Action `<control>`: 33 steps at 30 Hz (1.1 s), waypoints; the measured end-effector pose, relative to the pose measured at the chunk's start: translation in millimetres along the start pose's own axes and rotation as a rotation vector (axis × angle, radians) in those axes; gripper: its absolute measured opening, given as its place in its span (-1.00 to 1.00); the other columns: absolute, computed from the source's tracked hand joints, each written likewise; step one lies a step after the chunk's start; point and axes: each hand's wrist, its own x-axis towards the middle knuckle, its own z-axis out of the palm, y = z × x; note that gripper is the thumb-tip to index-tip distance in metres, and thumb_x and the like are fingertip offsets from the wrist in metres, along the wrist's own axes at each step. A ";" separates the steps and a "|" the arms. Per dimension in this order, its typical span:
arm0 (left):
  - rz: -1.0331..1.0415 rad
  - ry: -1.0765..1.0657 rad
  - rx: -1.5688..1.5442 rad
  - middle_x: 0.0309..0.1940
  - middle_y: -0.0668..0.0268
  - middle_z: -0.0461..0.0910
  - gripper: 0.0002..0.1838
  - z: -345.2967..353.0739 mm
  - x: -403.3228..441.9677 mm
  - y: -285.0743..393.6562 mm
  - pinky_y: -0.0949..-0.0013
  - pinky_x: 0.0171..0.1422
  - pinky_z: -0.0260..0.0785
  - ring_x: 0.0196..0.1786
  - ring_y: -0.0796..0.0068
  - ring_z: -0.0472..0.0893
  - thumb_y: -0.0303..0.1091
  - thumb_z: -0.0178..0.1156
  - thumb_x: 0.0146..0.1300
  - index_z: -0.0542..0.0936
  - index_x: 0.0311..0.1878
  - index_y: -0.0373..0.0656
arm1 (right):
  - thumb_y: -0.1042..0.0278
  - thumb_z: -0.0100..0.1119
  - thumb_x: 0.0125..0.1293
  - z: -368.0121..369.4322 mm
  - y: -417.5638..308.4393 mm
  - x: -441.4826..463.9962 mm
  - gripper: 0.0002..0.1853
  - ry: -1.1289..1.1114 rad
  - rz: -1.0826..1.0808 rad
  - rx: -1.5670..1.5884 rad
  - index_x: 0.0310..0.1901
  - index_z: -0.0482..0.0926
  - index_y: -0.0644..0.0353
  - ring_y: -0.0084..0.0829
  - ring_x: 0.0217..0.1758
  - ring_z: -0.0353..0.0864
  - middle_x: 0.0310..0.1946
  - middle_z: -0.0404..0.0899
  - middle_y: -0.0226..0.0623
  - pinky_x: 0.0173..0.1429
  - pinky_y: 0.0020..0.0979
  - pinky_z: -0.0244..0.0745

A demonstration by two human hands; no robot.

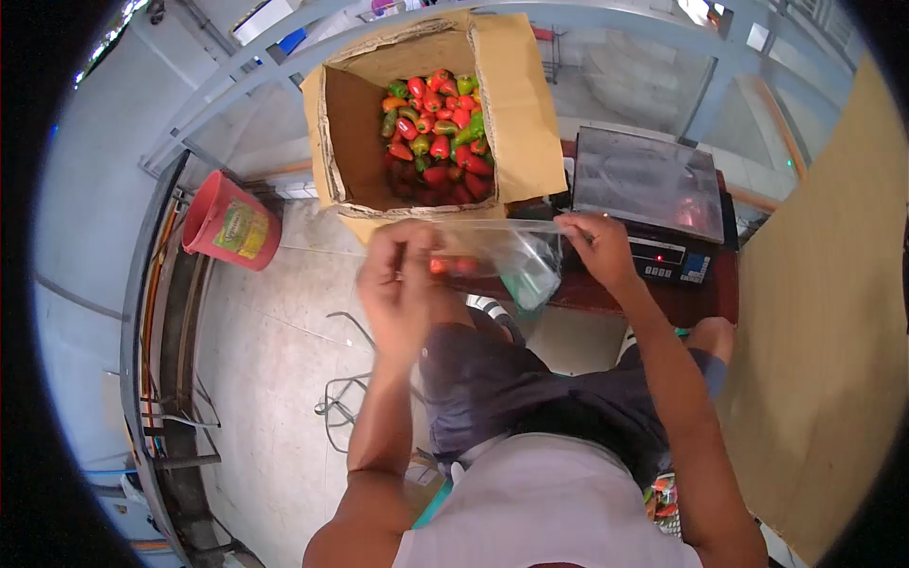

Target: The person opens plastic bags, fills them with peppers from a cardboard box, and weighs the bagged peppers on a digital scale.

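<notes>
A clear plastic bag [532, 275] is stretched between my two hands, above my lap. My left hand [396, 279], slightly blurred, is closed on the bag's left side. At the opposite upper corner, my right hand [598, 244] pinches the plastic between thumb and fingers. Something red and shiny, like a pepper [454, 264], shows at the bag's left part; whether it lies inside or behind the plastic I cannot tell. Just beyond the bag stands an open cardboard box [521, 114] holding many red and green peppers [436, 123].
A digital scale [649, 185] sits on a dark red stand [606, 301] at the right. On the left, a red bucket [230, 222] is by a metal frame [142, 331]. A plywood panel [824, 331] rises at the right. More peppers [663, 497] show low beside my leg.
</notes>
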 end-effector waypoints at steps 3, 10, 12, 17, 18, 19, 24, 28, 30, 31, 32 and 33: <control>0.020 0.084 -0.057 -0.28 0.27 0.68 -0.84 -24.7 5.7 1.8 0.48 -0.16 0.42 -0.29 0.54 0.61 -0.34 0.09 0.55 0.55 -0.10 -0.23 | 0.41 0.29 0.37 -15.5 -8.4 -1.6 -0.81 -0.041 0.206 0.438 -0.05 0.73 0.27 -0.46 -0.14 0.73 -0.16 0.78 -0.25 0.02 -0.40 0.60; -0.262 0.119 -0.165 -0.39 0.22 0.69 -0.86 -74.9 3.5 -40.7 0.42 -0.19 0.48 -0.35 0.41 0.67 -0.36 0.17 0.48 0.57 -0.07 -0.24 | 0.41 0.30 0.38 -60.0 -8.3 -38.0 -0.83 -0.060 0.388 0.552 -0.11 0.74 0.32 -0.52 -0.18 0.69 -0.21 0.76 -0.30 -0.01 -0.43 0.60; -0.261 -0.208 0.316 -0.29 0.15 0.70 -0.77 -93.0 -10.2 -72.1 0.32 -0.10 0.52 -0.25 0.28 0.69 -0.36 0.26 0.36 0.58 0.00 -0.23 | 0.40 0.32 0.34 -81.8 -23.1 -51.0 -0.82 -0.114 0.434 0.554 -0.11 0.75 0.30 -0.53 -0.20 0.69 -0.21 0.77 -0.29 -0.03 -0.45 0.58; 0.160 -0.525 0.611 0.17 0.06 0.58 -0.36 -25.0 -28.2 -14.8 0.06 0.32 0.40 0.23 -0.04 0.54 -0.38 0.49 0.03 0.55 0.25 -0.18 | 0.37 0.36 0.22 -101.6 -93.9 -60.0 -0.83 -0.501 0.204 0.141 -0.17 0.75 0.18 -0.34 -0.24 0.70 -0.28 0.74 -0.23 -0.07 -0.36 0.57; 0.163 -0.653 0.459 0.20 0.05 0.56 -0.31 -0.8 -33.8 5.4 0.07 0.34 0.39 0.25 -0.02 0.53 -0.32 0.50 0.02 0.54 0.29 -0.15 | 0.37 0.36 0.20 -96.5 -109.2 -60.2 -0.84 -0.546 0.126 0.093 -0.18 0.74 0.16 -0.29 -0.24 0.69 -0.29 0.72 -0.21 -0.07 -0.32 0.57; 0.168 -0.773 0.301 0.22 0.05 0.54 -0.26 22.0 -40.1 17.9 0.08 0.36 0.38 0.27 0.00 0.52 -0.27 0.51 0.01 0.52 0.32 -0.11 | 0.37 0.37 0.18 -95.3 -121.5 -60.3 -0.84 -0.590 0.046 0.043 -0.20 0.74 0.14 -0.23 -0.23 0.69 -0.30 0.71 -0.19 -0.07 -0.28 0.57; 0.180 -0.966 0.360 -0.21 0.19 0.69 -0.65 62.7 -72.7 -17.2 0.25 0.01 0.53 -0.09 0.25 0.70 -0.21 0.42 0.24 0.65 0.02 -0.17 | 0.43 0.35 0.22 -121.8 -141.4 -59.8 -0.91 -0.486 0.083 -0.007 -0.24 0.69 0.18 -0.17 -0.19 0.67 -0.30 0.68 -0.23 -0.04 -0.22 0.56; -0.448 -0.829 -0.307 -0.43 0.36 0.65 -0.82 75.9 -86.2 -3.7 0.45 -0.18 0.50 -0.29 0.55 0.66 -0.28 0.30 0.41 0.65 -0.14 -0.22 | 0.43 0.30 0.33 -109.1 -128.3 -75.5 -0.92 -0.025 0.168 0.340 -0.23 0.64 0.23 -0.34 -0.19 0.66 -0.28 0.66 -0.27 -0.07 -0.30 0.54; -0.657 -0.809 -0.686 -0.45 0.40 0.62 -0.83 88.4 -101.1 -12.7 0.51 -0.19 0.47 -0.30 0.64 0.63 -0.30 0.27 0.45 0.66 -0.13 -0.22 | 0.42 0.26 0.38 -96.4 -130.6 -89.4 -0.91 0.112 0.304 0.510 -0.22 0.61 0.24 -0.44 -0.19 0.63 -0.27 0.64 -0.30 -0.08 -0.36 0.53; -0.657 -0.798 -0.645 -0.43 0.40 0.63 -0.84 87.9 -101.5 -13.2 0.51 -0.18 0.48 -0.31 0.64 0.63 -0.31 0.26 0.45 0.66 -0.13 -0.22 | 0.42 0.24 0.40 -93.9 -131.6 -93.3 -0.91 0.183 0.371 0.596 -0.21 0.59 0.25 -0.48 -0.19 0.62 -0.26 0.62 -0.31 -0.09 -0.39 0.53; -0.658 -0.787 -0.602 -0.41 0.40 0.63 -0.85 84.0 -99.8 -12.9 0.51 -0.18 0.48 -0.32 0.64 0.63 -0.32 0.25 0.46 0.66 -0.14 -0.22 | 0.42 0.24 0.41 -97.6 -128.9 -95.0 -0.91 0.192 0.380 0.595 -0.21 0.58 0.25 -0.50 -0.21 0.61 -0.25 0.61 -0.32 -0.10 -0.41 0.52; -0.659 -0.778 -0.557 -0.39 0.40 0.63 -0.85 78.6 -95.9 -12.1 0.50 -0.18 0.48 -0.32 0.64 0.62 -0.33 0.25 0.46 0.66 -0.14 -0.22 | 0.43 0.23 0.42 -103.6 -124.2 -97.1 -0.91 0.202 0.390 0.595 -0.22 0.57 0.25 -0.52 -0.23 0.60 -0.25 0.60 -0.34 -0.10 -0.44 0.52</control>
